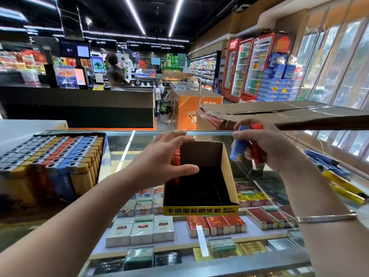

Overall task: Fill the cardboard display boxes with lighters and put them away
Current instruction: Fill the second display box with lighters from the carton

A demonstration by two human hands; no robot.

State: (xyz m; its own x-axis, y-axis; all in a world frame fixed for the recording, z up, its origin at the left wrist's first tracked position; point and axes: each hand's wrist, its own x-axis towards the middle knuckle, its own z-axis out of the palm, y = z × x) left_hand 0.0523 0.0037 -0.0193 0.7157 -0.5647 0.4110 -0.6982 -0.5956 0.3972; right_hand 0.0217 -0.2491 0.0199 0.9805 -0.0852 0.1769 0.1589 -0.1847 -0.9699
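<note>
A yellow-fronted cardboard display box (229,172) with a black gridded inside sits on the glass counter, mostly empty. Red lighters (176,156) stand along its left wall. My left hand (165,156) grips that left wall, thumb inside the box and fingers over the red lighters. My right hand (265,144) hovers just right of the box and holds a bunch of blue and red lighters (247,148). A full display box (52,154) of grey, yellow, red and blue lighters stands at the left.
Loose blue and yellow lighters (337,176) lie on the counter at the right. A large brown carton (279,114) stands behind the counter's right side. Cigarette packs (215,224) fill the case under the glass. A person stands at a far checkout counter (79,96).
</note>
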